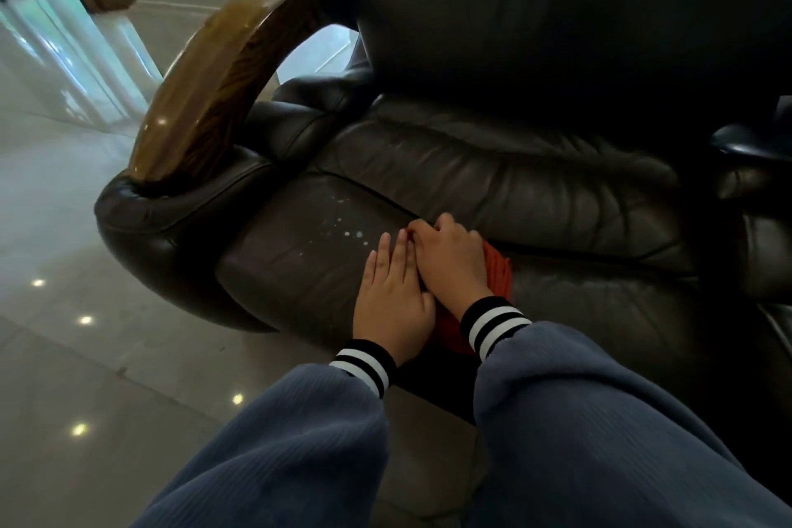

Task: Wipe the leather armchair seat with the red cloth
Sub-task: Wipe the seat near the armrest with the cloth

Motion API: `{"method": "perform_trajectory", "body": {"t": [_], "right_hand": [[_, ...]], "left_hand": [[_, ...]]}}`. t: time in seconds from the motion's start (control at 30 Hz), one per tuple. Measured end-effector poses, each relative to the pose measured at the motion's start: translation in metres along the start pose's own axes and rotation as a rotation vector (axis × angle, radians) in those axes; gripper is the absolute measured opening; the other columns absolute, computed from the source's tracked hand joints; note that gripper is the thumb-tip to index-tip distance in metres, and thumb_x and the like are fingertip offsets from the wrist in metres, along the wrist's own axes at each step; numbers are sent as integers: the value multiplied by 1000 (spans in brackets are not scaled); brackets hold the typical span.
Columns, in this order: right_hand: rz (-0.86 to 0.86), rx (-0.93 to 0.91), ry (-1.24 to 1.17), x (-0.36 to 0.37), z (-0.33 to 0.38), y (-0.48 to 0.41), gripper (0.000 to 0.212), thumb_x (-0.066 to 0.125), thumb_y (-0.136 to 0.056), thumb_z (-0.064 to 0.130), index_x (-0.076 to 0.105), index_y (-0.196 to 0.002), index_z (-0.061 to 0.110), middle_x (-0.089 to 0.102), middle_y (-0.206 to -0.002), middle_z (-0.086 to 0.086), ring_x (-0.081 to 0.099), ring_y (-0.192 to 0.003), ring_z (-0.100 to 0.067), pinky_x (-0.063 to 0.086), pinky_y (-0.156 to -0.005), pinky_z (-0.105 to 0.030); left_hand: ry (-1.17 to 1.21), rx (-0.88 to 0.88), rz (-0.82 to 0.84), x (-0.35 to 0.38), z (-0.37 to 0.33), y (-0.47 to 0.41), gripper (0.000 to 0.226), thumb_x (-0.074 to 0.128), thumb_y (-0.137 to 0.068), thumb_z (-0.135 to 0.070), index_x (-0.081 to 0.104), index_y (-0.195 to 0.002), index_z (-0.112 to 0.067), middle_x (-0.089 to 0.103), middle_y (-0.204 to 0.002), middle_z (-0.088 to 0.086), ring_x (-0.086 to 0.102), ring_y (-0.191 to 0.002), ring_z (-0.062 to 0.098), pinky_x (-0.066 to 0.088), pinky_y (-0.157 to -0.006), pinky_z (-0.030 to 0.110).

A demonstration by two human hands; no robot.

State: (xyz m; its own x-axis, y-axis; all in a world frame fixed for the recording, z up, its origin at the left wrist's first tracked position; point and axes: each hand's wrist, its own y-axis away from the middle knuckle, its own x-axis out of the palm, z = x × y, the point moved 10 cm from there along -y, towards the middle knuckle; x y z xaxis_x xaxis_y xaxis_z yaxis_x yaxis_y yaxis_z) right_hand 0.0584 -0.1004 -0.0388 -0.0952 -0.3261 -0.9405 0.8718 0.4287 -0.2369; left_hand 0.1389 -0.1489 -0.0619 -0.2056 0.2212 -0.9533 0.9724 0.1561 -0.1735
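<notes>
Red cloth point(497, 270) pressed onto front of leather armchair seat point(300, 261), right hand point(452, 259) curled on it, left hand point(392, 300) laid flat beside, fingers together, white spots point(351, 234) beyond fingertips.

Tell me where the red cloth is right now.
In the head view, the red cloth lies on the dark leather seat, mostly under the right hand, with the left hand beside it.
</notes>
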Motion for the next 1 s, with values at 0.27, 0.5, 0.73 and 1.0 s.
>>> {"method": "perform_trajectory", "body": {"t": [0.27,0.5,0.73,1.0], "right_hand": [[-50,-63,41,-7,14,33,31,40,-96,38,58,-119,28,60,-105,-9,59,-89,-27,44,-78,-42],[-80,-127,8,-12,21,38,28,39,-96,37,56,-116,29,59,-104,-5,57,-87,-21,45,-78,-39],[-72,-134,-24,-3,29,15,27,40,-95,35,58,-114,29,58,-102,-4,57,-88,-21,43,-80,-40],[-63,-70,-79,10,36,-23,28,39,-96,33,60,-114,27,58,-104,-6,57,-92,-25,41,-80,-42]], "left_hand": [[-13,-88,-17,7,1,38,68,2,-94,-45,-5,-154,-13,-9,-163,6,-19,-147,22,-12,-117,36],[74,-103,-55,10,4,47,64,2,-97,-45,-3,-154,-16,-9,-163,1,-18,-148,20,-2,-121,41],[10,-131,-40,7,16,31,67,0,-96,-46,0,-155,-14,-6,-164,3,-14,-149,24,-3,-120,43],[-15,-72,-50,-6,41,-3,63,9,-97,-40,5,-155,-15,2,-164,3,-9,-149,24,-7,-119,40]]}}
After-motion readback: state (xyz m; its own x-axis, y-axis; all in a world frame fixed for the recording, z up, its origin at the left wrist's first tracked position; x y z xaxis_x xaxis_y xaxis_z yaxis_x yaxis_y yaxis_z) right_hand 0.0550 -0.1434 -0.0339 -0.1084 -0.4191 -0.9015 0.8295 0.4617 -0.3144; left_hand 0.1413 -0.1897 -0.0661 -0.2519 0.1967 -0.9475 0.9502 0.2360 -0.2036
